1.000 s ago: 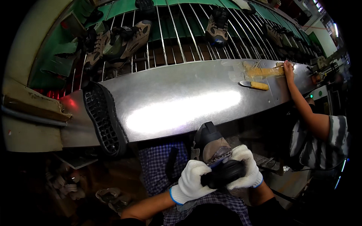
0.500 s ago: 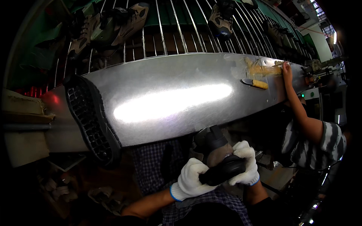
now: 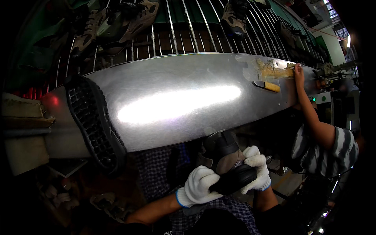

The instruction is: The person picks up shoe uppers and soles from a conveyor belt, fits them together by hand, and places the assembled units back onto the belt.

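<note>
Brushed steel covers the counter [image 3: 176,74], where a loose black sole [image 3: 92,121], tread up, lies across the left end, overhanging the near edge. A yellow-handled knife [image 3: 271,86] rests farther right, near a co-worker's hand [image 3: 299,71]. Beyond, a rack of metal bars [image 3: 190,25] bears more shoes [image 3: 141,19]. White gloves [image 3: 196,182] hide parts of the shoe [image 3: 226,161] held low before the person, just beside the counter's edge; deep shadow obscures things underneath. The left hand's [image 3: 197,187] fingers curl round one side of its black near end [image 3: 237,178]; the right hand's [image 3: 256,172] grip the other. The shoe's long axis runs away from the body, leaning slightly left; which end is the toe, I cannot tell.
</note>
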{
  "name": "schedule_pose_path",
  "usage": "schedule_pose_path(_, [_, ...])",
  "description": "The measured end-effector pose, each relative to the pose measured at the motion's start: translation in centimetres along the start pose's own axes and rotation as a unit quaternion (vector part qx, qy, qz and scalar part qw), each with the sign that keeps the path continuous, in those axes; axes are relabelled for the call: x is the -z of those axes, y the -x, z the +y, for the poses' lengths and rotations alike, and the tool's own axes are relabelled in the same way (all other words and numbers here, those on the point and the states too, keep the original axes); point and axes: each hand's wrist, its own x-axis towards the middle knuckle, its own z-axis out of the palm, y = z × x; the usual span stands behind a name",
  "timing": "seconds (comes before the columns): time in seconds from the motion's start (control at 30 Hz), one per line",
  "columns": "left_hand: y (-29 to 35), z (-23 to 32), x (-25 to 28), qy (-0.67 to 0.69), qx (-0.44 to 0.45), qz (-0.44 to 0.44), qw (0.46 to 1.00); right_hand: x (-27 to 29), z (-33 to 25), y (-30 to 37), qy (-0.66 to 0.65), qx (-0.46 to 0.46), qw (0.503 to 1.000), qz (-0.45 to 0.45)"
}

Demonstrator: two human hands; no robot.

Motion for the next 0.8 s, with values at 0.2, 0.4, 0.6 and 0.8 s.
schedule_pose_path(0.2, [-0.3, 0.5, -0.3, -0.003, 0.026, 0.024, 0.999, -0.3, -1.2, -0.7, 0.025, -0.029, 0.999, 0.002])
schedule_pose_path(0.4, [-0.9, 1.1, -0.5, -0.044, 0.032, 0.021, 0.998, 0.3, -0.5, 0.0, -0.01, -0.06, 0.998, -0.004])
schedule_pose_path(0.6, [-1.0, 1.9, -0.4, -0.101, 0.131, 0.026, 0.986, 2.1, 0.4, -0.3, 0.024, -0.078, 0.996, -0.044])
schedule_pose_path(0.8, [-2.1, 0.4, 6.7, 0.023, 0.198, -0.066, 0.978, -1.7, -2.6, -1.9, 0.052, -0.069, 0.992, -0.09])
